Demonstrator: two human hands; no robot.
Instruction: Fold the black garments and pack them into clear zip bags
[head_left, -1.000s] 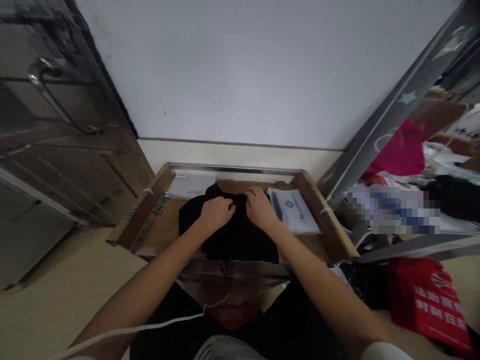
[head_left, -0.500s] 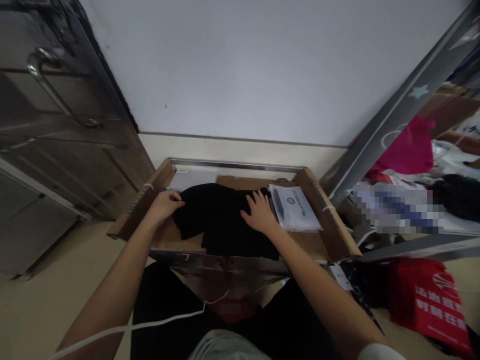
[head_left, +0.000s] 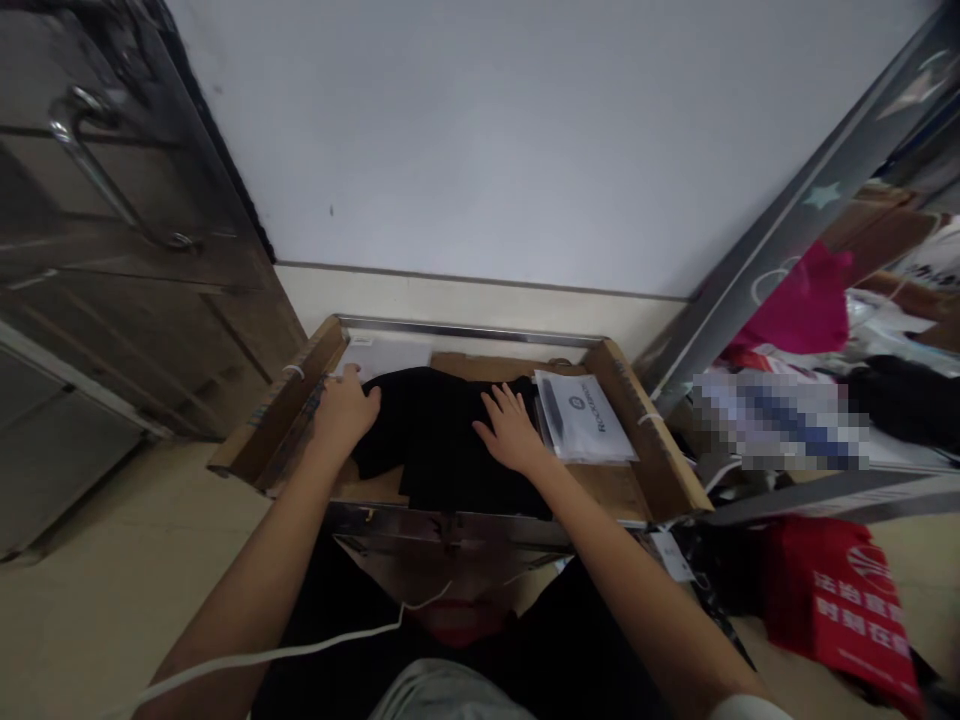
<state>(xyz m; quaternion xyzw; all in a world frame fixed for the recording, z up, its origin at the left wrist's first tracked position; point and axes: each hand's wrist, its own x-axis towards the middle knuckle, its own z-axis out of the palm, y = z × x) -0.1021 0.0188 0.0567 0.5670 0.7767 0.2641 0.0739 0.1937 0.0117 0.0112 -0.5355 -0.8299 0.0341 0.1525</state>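
Observation:
A black cloth point(head_left: 450, 440) lies spread over the cardboard-lined tray point(head_left: 679, 475), its lower part reaching the front edge. My left hand point(head_left: 346, 405) is at the cloth's left end, fingers apart, with nothing seen gripped in it. Flat on the cloth's right part rests my right hand point(head_left: 510, 428), fingers spread. Right of that hand is a white printed plastic packet point(head_left: 589, 415). A pale flat box point(head_left: 390, 355) sits at the tray's back left, partly behind the cloth.
A wooden door with a metal handle point(head_left: 120, 190) stands at the left. Along the right are a grey post point(head_left: 780, 240), a cluttered shelf and a red bag point(head_left: 840, 600) below. A white cable point(head_left: 322, 648) crosses above my lap.
My left hand has opened from a pinch at the cloth's left edge and shifted slightly right. My right hand stays on the cloth, its fingers a little shifted.

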